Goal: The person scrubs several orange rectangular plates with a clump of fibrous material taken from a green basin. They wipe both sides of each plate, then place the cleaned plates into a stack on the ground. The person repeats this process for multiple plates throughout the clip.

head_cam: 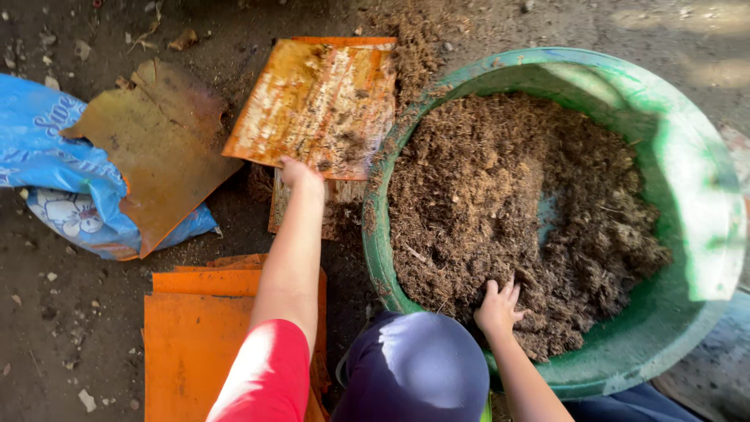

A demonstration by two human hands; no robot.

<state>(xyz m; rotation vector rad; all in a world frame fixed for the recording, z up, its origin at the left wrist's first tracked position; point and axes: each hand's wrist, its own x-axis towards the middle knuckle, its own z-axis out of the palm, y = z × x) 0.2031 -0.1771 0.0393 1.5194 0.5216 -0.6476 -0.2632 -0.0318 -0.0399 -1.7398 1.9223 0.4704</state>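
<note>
**Brown fibre in a green basin, one hand at a rusty sheet**

Brown, crumbly fibre (pixel 516 211) fills most of a big green basin (pixel 687 180) standing on the dirt ground (pixel 70 312) at the right of the head view. Just left of the basin lies a rust-stained orange sheet (pixel 320 105), partly dusted with the same fibre; a second, darker sheet (pixel 160 144) rests across a blue printed bag (pixel 47 148) further left. A stack of clean orange sheets (pixel 195 344) sits at the bottom, partly hidden by the left arm. A dark rounded cap (pixel 414 367) blocks the bottom centre and covers the basin's near rim.

The left hand (pixel 301 173) reaches straight forward, arm in a red sleeve, its fingers closed over the near edge of the rust-stained sheet. The right hand (pixel 498 306) lies palm down on the fibre just inside the basin's near edge, fingers spread and pressed into the heap, gripping nothing that can be made out.
</note>
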